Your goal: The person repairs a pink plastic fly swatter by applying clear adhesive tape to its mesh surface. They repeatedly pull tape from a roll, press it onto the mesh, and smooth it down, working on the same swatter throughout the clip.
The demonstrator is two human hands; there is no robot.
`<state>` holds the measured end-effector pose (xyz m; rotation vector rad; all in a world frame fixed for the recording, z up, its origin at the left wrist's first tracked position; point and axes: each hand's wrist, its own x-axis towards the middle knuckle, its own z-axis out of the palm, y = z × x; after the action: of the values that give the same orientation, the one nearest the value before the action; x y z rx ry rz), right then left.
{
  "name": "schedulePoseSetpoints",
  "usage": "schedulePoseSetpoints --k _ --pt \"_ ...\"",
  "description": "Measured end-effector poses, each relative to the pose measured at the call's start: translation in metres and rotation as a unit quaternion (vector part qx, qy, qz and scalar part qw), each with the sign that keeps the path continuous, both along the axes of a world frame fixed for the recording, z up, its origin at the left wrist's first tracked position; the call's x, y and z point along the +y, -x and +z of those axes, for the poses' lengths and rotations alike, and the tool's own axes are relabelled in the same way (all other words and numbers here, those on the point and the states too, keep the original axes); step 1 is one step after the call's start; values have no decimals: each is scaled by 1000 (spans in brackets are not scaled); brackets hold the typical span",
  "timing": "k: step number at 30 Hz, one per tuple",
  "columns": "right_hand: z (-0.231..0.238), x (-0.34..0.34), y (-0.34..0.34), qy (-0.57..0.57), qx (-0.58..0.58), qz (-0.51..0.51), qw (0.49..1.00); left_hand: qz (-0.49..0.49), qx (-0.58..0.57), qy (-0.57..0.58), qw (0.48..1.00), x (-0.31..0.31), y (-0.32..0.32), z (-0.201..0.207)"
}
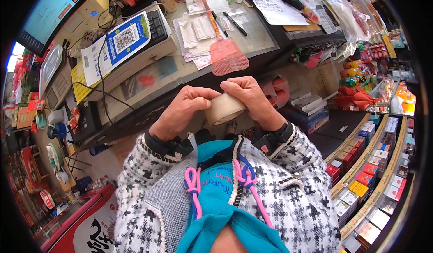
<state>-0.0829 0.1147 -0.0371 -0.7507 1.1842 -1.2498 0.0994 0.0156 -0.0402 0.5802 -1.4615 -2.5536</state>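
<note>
A wide roll of pale, yellowish packing tape (225,109) is held in front of my chest, just off the counter's near edge. My left hand (184,111) pinches its left side, thumb and bent fingers pressed together. At the top right of the roll, my right hand (251,98) has its thumb on the outer surface and its fingers curled behind. The two thumbs are close to each other, and any loose end of tape is too small to make out. Just beyond the hands, a pink fly swatter (229,57) lies with its head over the counter edge.
On the glass-topped counter (149,79) are a black pen (235,24), white packets (197,29) and a handwritten sheet (278,10). A printed code card (124,39) leans by a keyboard at left, with loose cables. Shelves of small boxes (359,188) curve along the right.
</note>
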Motion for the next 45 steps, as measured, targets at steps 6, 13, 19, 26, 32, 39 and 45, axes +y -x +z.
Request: schedulePoseSetpoints --k 6,13,19,26,32,39,45 --pt "2 -5 0 28 73 2 997 14 -16 3 1000 3 -2 6" --pt "5 -7 -1 37 110 13 993 26 -23 -22 999 3 -2 4" --pt "3 -6 2 29 71 13 997 26 -18 -15 999 2 0 3" --pt "3 -5 5 26 68 -8 997 -1 -7 -63 998 -2 4 0" --pt "6 -6 4 54 124 -16 991 -3 17 -78 997 -5 11 -5" --pt "6 -8 4 75 151 -22 985 21 15 -55 998 -2 18 0" --pt "2 -8 6 57 100 -28 993 32 26 -58 997 -2 22 -2"
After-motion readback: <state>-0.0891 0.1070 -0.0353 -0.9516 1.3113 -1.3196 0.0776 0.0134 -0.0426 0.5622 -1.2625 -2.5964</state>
